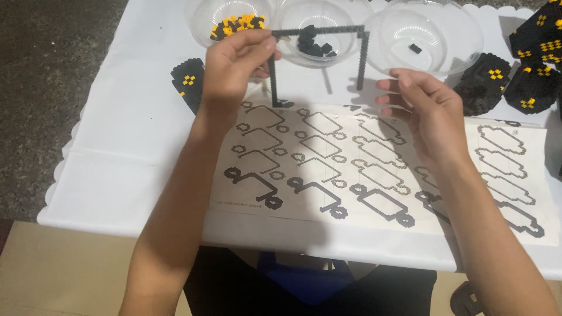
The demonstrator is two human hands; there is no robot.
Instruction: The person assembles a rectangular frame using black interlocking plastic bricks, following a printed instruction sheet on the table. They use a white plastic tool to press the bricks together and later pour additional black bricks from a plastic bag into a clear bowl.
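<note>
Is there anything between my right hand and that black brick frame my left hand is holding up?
Nothing visible does. The right hand hovers open just right of the black brick frame, beside its right leg, with only bare tablecloth and the instruction sheet beneath. The left hand grips the frame's left corner.

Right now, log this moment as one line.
left hand: holds black brick frame | right hand: open, beside frame | under: instruction sheet

Clear glossy plastic bowls [430,35]. Matt black studded plastic brick frame [319,30]. Matt printed paper instruction sheet [380,169]. White plastic-looking table cover [117,146], smooth, scalloped edge. Rough dark floor [47,88].
</note>
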